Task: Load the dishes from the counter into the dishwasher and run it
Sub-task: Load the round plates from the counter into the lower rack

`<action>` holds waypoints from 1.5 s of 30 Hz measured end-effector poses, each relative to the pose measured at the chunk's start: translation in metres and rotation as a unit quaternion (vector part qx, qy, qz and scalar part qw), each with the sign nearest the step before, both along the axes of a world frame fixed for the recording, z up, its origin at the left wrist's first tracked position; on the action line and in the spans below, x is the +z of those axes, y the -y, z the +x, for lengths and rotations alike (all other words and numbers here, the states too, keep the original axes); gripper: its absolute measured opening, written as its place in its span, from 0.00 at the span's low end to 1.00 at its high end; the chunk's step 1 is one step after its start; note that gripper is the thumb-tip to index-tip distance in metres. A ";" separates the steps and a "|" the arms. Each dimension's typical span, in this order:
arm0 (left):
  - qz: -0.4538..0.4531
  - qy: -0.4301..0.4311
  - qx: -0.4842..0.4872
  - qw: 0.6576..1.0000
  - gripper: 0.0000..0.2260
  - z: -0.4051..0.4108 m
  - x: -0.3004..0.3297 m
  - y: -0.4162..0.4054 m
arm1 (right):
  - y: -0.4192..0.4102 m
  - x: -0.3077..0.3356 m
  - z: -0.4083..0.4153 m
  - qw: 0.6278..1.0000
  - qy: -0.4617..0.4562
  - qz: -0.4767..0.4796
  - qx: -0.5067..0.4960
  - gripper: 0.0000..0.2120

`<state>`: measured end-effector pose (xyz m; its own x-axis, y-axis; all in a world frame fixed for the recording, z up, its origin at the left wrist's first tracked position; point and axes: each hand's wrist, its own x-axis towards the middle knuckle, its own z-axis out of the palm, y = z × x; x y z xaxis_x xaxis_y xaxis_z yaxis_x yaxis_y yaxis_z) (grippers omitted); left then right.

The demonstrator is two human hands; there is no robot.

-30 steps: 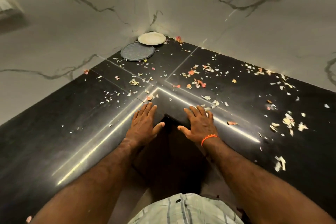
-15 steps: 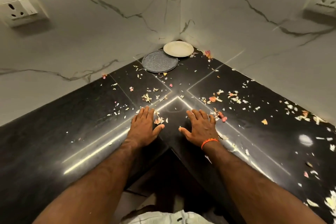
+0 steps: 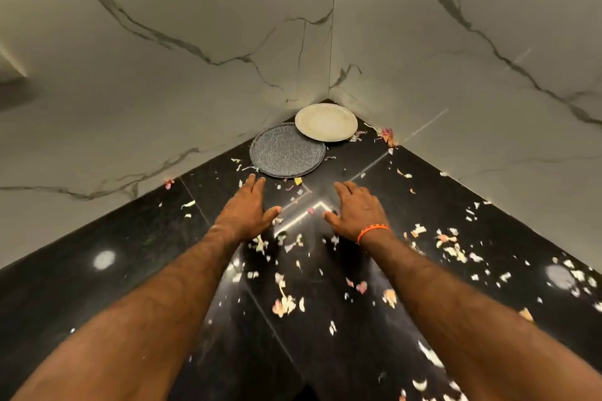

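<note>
Both hands, left hand [image 3: 247,207] and right hand [image 3: 356,212], are flat and empty. Risk: peel scraps [image 3: 286,301] under the grey plate [image 3: 287,150] may cause slipping on the tabletop [image 3: 97,286].

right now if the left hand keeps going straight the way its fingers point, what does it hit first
Most likely the dark speckled plate: the left hand points at its near rim, with only a few scraps on the black counter between. The hand's height above the counter is unclear.

A glossy black corner table [image 3: 97,270] carries 2 plates in its far corner: a speckled grey plate [image 3: 287,150] with a cream plate [image 3: 325,122] overlapping its rim, amid scattered vegetable peelings [image 3: 286,303].
</note>
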<state>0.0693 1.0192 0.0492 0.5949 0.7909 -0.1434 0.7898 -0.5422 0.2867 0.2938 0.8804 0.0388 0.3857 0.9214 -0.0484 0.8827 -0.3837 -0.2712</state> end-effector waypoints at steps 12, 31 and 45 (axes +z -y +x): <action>-0.029 -0.030 0.093 0.995 0.43 0.075 -0.024 -0.153 | -0.179 -0.020 0.050 0.993 -0.068 -0.077 -0.061 0.37; -0.053 -0.054 0.090 0.993 0.40 0.096 -0.012 -0.178 | -0.188 -0.027 0.067 0.980 -0.026 -0.192 0.036 0.33; -0.216 0.317 0.252 0.888 0.26 0.052 0.007 -0.139 | -0.117 -0.018 0.040 0.988 -0.149 -0.028 -0.032 0.46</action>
<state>0.1216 1.1579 0.0564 0.2498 0.9322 -0.2618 0.5066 0.1046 0.8558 0.3342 0.9969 0.0209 0.4041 0.8885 -0.2177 0.7408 -0.4574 -0.4919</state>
